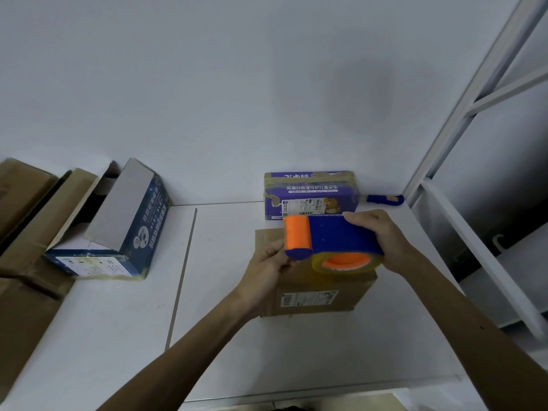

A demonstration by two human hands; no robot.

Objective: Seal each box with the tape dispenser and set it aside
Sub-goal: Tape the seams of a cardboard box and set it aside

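two bare forearms enter from the near edge and meet above the middle of the white table (pixel 118 321). right hand (pixel 382 235): fingers curled over the far right end of the tape dispenser (pixel 335 238), wrapped round its blue body, thumb side hidden beneath. left hand (pixel 268 262): thumb and forefinger brought together in a pinch at the lower left corner of the dispenser, just under the orange roller (pixel 296 232); the other fingers are loosely curled; whether tape lies between the pinching tips cannot be told. the dispenser lies on its side between the two hands, roller end to the left, with the clear tape roll (pixel 347 262) and its orange core facing the camera. it is held over the brown box (pixel 323 298), which sits on the table with a printed label on its near face; contact between dispenser and box cannot be told. far behind stands a purple box (pixel 311 197), taped along its top, against the wall. just right of it lies a blue-handled tool (pixel 385 199). well to the left, a dark blue box (pixel 139 221) stands with its flaps open, beside plain cardboard cartons (pixel 23 203). a white frame (pixel 474 93) rises at the right.
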